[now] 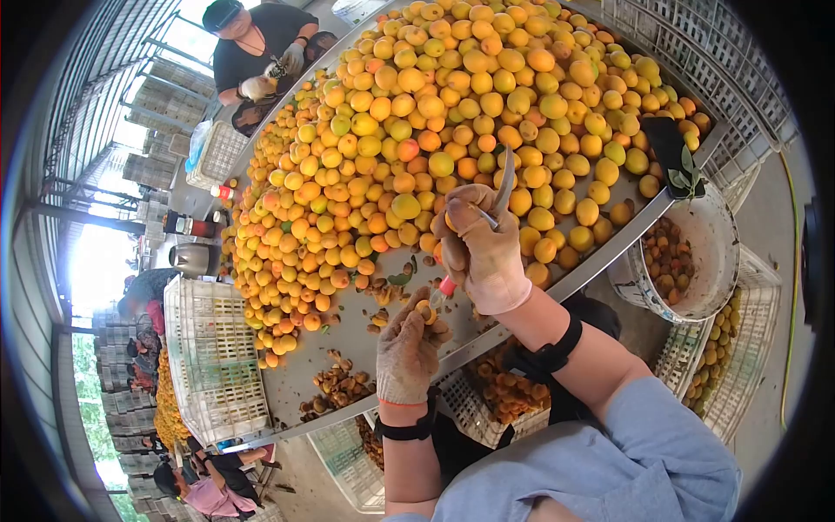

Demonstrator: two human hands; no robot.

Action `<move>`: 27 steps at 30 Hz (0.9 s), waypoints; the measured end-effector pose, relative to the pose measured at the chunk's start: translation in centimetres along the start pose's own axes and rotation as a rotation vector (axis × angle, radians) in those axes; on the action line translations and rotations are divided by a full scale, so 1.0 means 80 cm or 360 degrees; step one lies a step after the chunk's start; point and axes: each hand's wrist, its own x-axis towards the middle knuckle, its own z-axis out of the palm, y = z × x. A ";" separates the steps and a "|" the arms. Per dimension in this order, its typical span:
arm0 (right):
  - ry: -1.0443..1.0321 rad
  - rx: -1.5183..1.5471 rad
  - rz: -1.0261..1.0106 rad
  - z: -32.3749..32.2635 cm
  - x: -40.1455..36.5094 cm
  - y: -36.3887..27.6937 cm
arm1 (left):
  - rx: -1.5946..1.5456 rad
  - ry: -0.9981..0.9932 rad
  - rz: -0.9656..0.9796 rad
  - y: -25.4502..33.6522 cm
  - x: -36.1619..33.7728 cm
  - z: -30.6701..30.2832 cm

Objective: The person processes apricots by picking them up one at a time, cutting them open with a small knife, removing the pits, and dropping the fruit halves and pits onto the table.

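Observation:
My left hand, in a dirty knit glove, pinches a small orange apricot near the table's front edge. Up and to the right of it, my gloved right hand is wrapped round a plier-like metal tool. One curved grey arm of this tool sticks up past the fingers, and a red part shows below the hand, close to the held fruit. My palm hides the tool's middle. Beyond both hands rises a large heap of apricots on the metal table.
Brown pits and scraps lie on the table. A white bucket of dark fruit pieces stands at the right, below a black object. Plastic crates line the left and right sides. Across the heap, a gloved co-worker handles something.

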 end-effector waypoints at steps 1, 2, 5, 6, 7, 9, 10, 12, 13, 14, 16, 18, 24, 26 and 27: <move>0.0002 -0.0015 -0.0026 0.001 0.000 0.000 | 0.0002 0.0004 -0.0001 0.001 0.000 0.002; 0.0004 -0.0012 -0.0024 0.001 0.000 -0.001 | 0.0010 -0.0002 -0.0018 0.002 -0.001 0.005; -0.0098 -0.0097 0.0018 -0.002 0.001 -0.003 | 0.0015 -0.0009 -0.0057 0.002 -0.002 0.006; -0.0222 -0.0126 0.0050 -0.004 0.001 -0.003 | 0.0005 -0.0005 -0.0071 0.002 -0.002 0.006; -0.0347 -0.0155 0.0083 -0.004 0.001 -0.004 | 0.0008 -0.0007 -0.0073 0.001 -0.001 0.004; -0.0405 -0.0263 0.0086 -0.001 -0.006 -0.003 | 0.0039 -0.0026 -0.0086 0.000 0.002 -0.003; -0.0464 -0.0375 0.0090 0.001 -0.009 -0.005 | 0.0039 -0.0027 -0.0092 0.002 0.002 -0.004; -0.0419 -0.0320 0.0059 0.003 -0.010 -0.013 | 0.0104 0.0035 -0.0146 0.006 0.006 -0.005; -0.0378 -0.0261 0.0028 0.003 -0.009 -0.015 | 0.0104 0.0037 -0.0145 0.007 0.006 -0.004; -0.0376 -0.0259 0.0031 0.002 -0.006 -0.015 | 0.0067 0.0022 -0.0141 0.009 0.004 -0.001; -0.0368 -0.0159 0.0045 -0.001 -0.003 -0.014 | 0.0035 0.0009 -0.0147 0.007 0.001 0.000; -0.0423 -0.0215 0.0020 -0.003 -0.002 -0.009 | 0.0004 0.0006 -0.0140 0.005 0.004 0.001; -0.0534 -0.0222 0.0150 -0.003 0.000 -0.007 | 0.0216 0.0079 -0.0188 0.005 0.002 0.006; -0.0567 -0.0216 0.0183 -0.006 0.001 -0.002 | 0.0190 0.0116 -0.0169 0.001 0.002 0.010; -0.0682 -0.0531 -0.0244 -0.006 0.002 0.007 | 0.0160 0.0156 -0.0143 0.001 0.002 0.012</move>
